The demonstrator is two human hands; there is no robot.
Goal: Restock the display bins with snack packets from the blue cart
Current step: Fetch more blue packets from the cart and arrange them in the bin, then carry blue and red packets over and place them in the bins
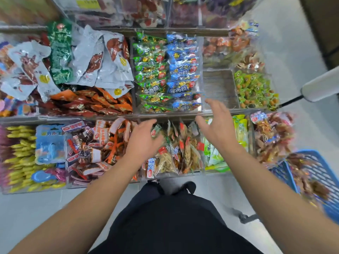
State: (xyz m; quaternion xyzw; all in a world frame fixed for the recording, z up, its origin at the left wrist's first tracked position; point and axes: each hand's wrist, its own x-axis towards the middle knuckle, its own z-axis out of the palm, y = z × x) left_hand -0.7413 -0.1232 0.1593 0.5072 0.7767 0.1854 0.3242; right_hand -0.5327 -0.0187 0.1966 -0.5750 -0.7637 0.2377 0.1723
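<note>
The display bins [168,117] fill most of my view: clear-walled compartments in rows, stepped up and away from me, on the counter. The far rows are blurred and I cannot read their contents.

In the middle row, the wide left bin holds large silver-and-brown packets [95,59] over orange packets [102,103]. The centre bin holds green packets [150,70] and blue packets [183,68] side by side in two columns. Just right of it one compartment [219,88] shows its bare wooden floor. Beyond that lies a bin of small green-wrapped sweets [255,90].

In the near row, from left: yellow packets [20,156], a blue toy card [49,143], red-and-white packets [91,149], then clear snack packets [176,154] standing on edge, then pale green packets [212,153].

The blue cart [319,180] stands at my lower right, beside the near row. It holds brown snack packets [308,182], blurred.

My left hand [145,142] lies palm down over the boundary between the red-and-white packets and the upright clear ones, fingers slightly bent, fingertips at the top of a clear packet. I cannot tell whether it grips one.

My right hand [216,125] hovers above the right side of the same bin, fingers spread and relaxed, holding nothing.
</note>
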